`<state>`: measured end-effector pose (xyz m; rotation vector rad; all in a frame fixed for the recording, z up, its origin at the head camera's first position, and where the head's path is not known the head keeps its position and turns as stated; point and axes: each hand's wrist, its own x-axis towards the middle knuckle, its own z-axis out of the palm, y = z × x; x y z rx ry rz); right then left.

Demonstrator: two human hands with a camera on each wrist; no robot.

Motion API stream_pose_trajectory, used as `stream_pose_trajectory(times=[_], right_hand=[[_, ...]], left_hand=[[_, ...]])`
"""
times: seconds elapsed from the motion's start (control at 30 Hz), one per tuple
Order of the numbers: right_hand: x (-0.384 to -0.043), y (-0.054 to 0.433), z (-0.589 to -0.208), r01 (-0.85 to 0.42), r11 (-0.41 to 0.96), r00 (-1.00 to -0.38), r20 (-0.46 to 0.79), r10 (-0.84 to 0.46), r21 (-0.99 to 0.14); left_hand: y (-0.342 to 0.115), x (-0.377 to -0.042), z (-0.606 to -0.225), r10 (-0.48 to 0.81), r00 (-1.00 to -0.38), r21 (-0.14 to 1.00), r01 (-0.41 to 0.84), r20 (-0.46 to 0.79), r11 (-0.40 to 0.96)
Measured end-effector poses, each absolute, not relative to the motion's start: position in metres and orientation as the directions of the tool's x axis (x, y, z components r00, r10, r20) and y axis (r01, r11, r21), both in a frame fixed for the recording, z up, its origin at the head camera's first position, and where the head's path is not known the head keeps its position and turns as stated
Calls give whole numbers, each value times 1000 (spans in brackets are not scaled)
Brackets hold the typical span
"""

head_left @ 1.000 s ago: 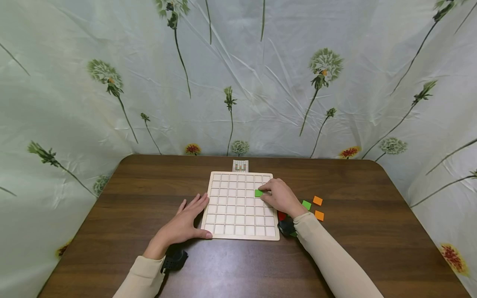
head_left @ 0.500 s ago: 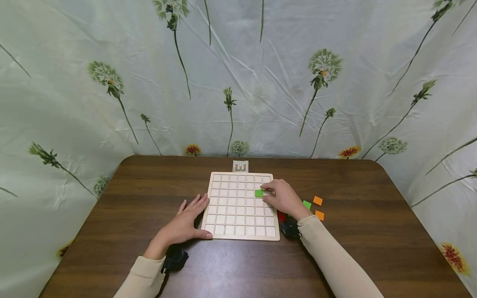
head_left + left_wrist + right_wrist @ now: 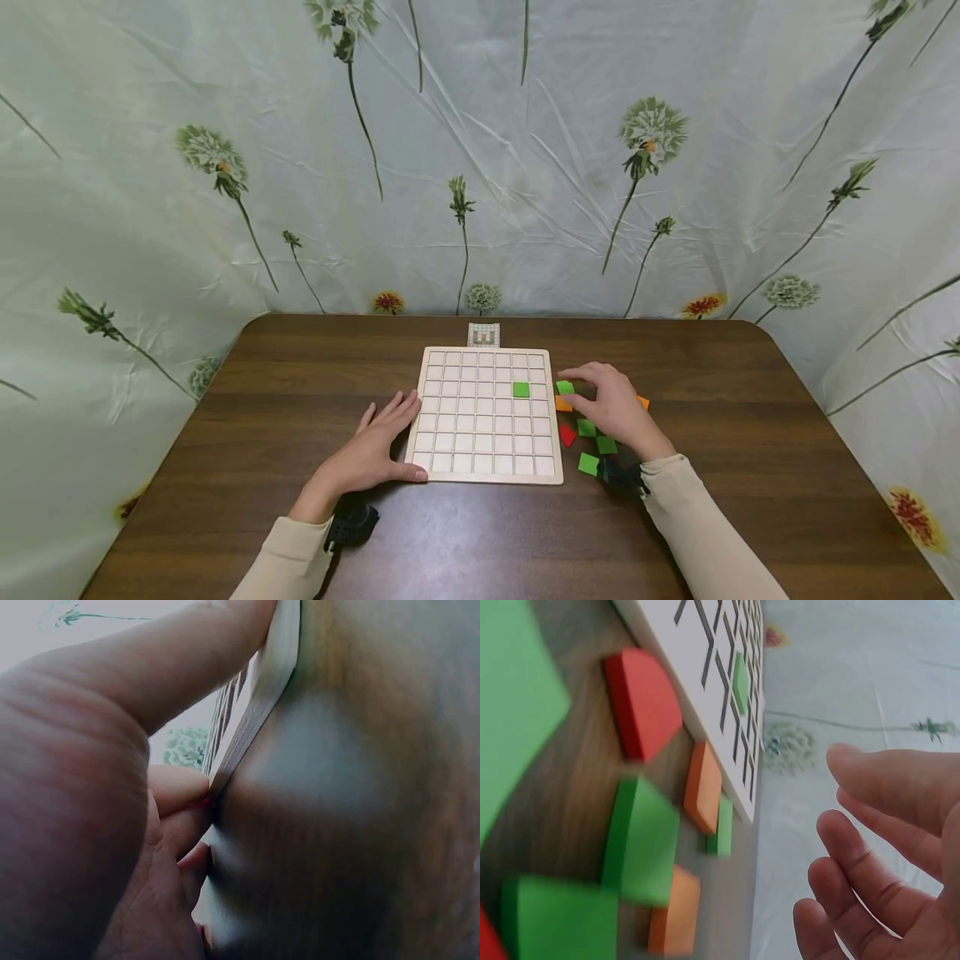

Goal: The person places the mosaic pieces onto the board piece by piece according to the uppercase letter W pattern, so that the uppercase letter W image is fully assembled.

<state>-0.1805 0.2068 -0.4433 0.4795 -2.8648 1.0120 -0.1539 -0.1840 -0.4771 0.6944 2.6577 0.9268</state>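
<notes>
A pale wooden grid board (image 3: 480,440) lies on the table, with one green square tile (image 3: 521,390) in a cell near its right side. My left hand (image 3: 366,450) rests along the board's left edge, fingers spread and thumb on the near left corner. Just right of the board, my right hand (image 3: 611,407) hovers over loose tiles, its fingers apart and holding nothing in the right wrist view. Close to its fingertips are a green tile (image 3: 565,387) and an orange tile (image 3: 562,403). A red piece with a rounded side (image 3: 646,701) lies nearer the board's edge.
More green tiles (image 3: 588,463) are scattered right of the board, and another orange tile (image 3: 642,402) is partly behind the right hand. A small card with a printed grid pattern (image 3: 483,335) lies beyond the board. A flowered curtain (image 3: 540,167) hangs behind the brown table (image 3: 465,542).
My right hand has let go of the green tile on the board and moved right, over the loose tiles. The left hand has stayed in place.
</notes>
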Motion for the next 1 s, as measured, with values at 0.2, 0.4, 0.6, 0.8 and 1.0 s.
stream_pose_trajectory(times=[0.2, 0.4, 0.6, 0.8, 1.0], right_hand=[[-172, 227, -441, -278, 740, -960, 162, -227, -612], [-170, 246, -440, -255, 757, -967, 176, -186, -602], [-166, 265, -441, -214, 747, -977, 152, -152, -630], [-161, 283, -445, -187, 742, -982, 132, -133, -644], [-161, 295, -447, -150, 752, -989, 105, -108, -642]], left_hand=[[-186, -153, -478, 508, -858, 629, 356, -72, 691], [-185, -155, -478, 507, -859, 631, 352, -76, 691], [-185, -154, -478, 507, -858, 632, 352, -76, 690], [-185, -155, -478, 506, -859, 632, 349, -79, 692], [-186, -154, -478, 509, -858, 627, 361, -65, 690]])
